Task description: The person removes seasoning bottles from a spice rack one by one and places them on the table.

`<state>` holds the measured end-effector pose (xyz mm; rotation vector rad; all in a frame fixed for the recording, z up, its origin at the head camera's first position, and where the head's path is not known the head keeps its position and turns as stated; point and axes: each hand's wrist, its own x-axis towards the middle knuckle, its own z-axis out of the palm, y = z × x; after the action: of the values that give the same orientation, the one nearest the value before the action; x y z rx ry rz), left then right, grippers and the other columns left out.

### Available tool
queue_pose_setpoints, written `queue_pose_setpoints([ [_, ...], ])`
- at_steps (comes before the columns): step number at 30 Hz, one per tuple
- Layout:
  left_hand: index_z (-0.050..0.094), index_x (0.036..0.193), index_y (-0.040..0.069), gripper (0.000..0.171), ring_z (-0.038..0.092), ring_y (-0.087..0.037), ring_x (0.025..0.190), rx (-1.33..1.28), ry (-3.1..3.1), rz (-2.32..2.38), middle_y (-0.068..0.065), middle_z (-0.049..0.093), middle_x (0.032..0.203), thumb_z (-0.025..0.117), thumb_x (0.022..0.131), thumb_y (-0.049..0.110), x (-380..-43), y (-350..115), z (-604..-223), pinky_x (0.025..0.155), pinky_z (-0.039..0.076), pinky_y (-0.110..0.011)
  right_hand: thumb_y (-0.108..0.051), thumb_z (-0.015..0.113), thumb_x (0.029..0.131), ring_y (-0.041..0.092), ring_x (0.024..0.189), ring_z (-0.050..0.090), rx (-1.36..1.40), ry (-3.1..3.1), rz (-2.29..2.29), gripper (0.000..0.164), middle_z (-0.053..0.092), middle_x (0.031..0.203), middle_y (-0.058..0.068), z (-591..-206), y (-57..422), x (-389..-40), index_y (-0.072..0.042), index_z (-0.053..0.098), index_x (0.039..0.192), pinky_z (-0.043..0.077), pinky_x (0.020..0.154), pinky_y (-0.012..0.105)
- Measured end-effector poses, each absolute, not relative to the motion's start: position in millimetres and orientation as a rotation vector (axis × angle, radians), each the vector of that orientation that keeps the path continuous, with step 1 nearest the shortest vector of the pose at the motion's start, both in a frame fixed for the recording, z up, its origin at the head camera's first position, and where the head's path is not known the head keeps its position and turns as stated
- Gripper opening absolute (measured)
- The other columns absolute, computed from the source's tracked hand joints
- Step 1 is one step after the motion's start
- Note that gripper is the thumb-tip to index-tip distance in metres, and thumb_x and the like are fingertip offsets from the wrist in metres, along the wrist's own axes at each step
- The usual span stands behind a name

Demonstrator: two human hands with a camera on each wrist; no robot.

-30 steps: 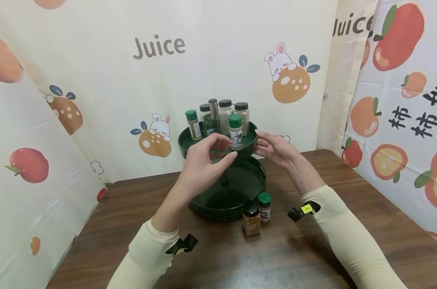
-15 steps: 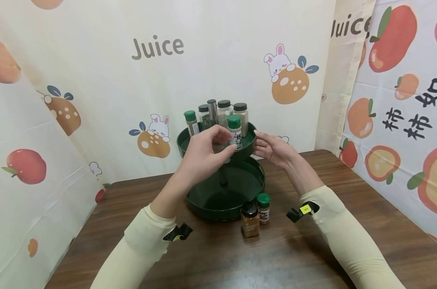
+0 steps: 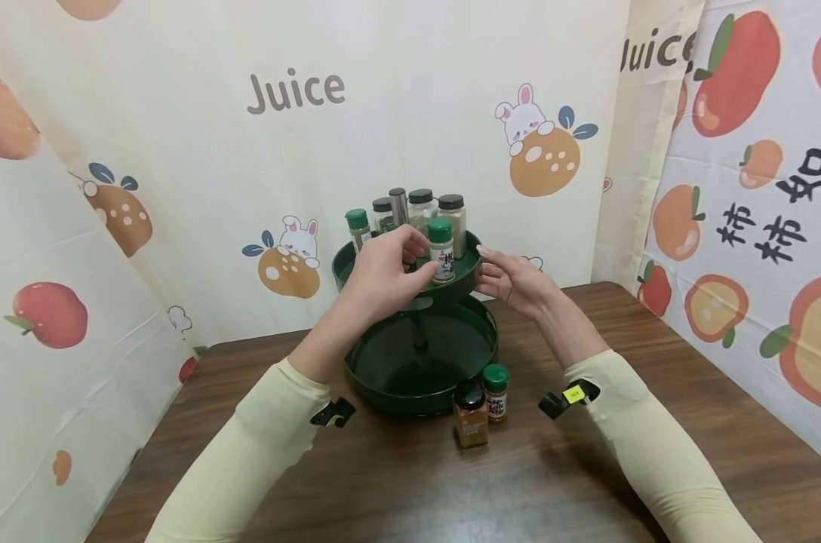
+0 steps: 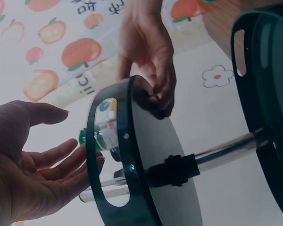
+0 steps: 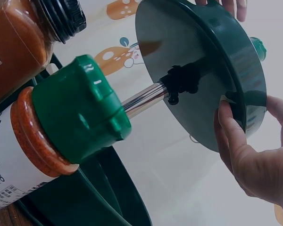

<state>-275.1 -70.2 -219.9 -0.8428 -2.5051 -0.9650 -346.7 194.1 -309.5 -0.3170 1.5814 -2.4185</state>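
Observation:
A dark green two-tier rack stands on the table, with an upper tray (image 3: 455, 289) above a lower tray (image 3: 410, 403). My right hand (image 3: 519, 285) grips the upper tray's right side, its fingers under the tray and its thumb at the rim in the right wrist view. Near the front of that tray stands a green-capped spice bottle (image 3: 441, 264). My left hand (image 3: 386, 271) hovers at the front rim beside this bottle, thumb and fingers apart and nothing between them. In the left wrist view its fingertips (image 4: 98, 162) overlap the slot in the rim.
Behind on the upper tray are a green-capped bottle (image 3: 358, 226), several black-capped jars (image 3: 453, 219) and the metal post (image 3: 398, 205). A black-capped jar of brown spice (image 3: 471, 426) and a green-capped bottle of red spice (image 3: 496, 400) stand before the lower tray. Printed curtains surround the table.
My left hand has drawn up and slightly left from the spice bottle at the front of the upper tray. The right hand keeps its grip on the tray's side.

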Motion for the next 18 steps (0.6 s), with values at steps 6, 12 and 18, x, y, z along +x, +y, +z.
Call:
queue_pose_setpoints([
  [6, 0.066, 0.124, 0.005, 0.035, 0.068, -0.026, 0.107, -0.787, -2.559, -0.96, -0.014, 0.072, 0.119, 0.075, 0.099, 0.027, -291.5, -69.7, -219.7, 0.093, 0.057, -0.042, -0.027, 0.065, 0.107, 0.022, 0.119, 0.071, -0.321, 1.567, -2.428, 0.065, 0.059, 0.144, 0.018, -311.6, 192.4, -350.6, -0.002, 0.039, 0.161, 0.057, 0.097, 0.035],
  [12, 0.063, 0.127, 0.006, 0.039, 0.066, -0.022, 0.107, -0.753, -2.588, -0.948, -0.01, 0.071, 0.12, 0.076, 0.098, 0.03, -302.3, -69.2, -214.2, 0.093, 0.056, -0.04, -0.027, 0.064, 0.108, 0.021, 0.117, 0.071, -0.331, 1.584, -2.426, 0.063, 0.063, 0.139, 0.016, -312.3, 191.5, -353.1, -0.001, 0.04, 0.16, 0.057, 0.097, 0.034],
  [18, 0.059, 0.133, 0.007, 0.045, 0.066, -0.023, 0.111, -0.728, -2.622, -0.948, -0.01, 0.07, 0.124, 0.076, 0.099, 0.031, -315.1, -65.6, -210.7, 0.093, 0.057, -0.04, -0.028, 0.065, 0.108, 0.02, 0.113, 0.073, -0.317, 1.593, -2.431, 0.065, 0.066, 0.134, 0.014, -313.4, 191.0, -355.4, -0.002, 0.038, 0.161, 0.058, 0.095, 0.033],
])
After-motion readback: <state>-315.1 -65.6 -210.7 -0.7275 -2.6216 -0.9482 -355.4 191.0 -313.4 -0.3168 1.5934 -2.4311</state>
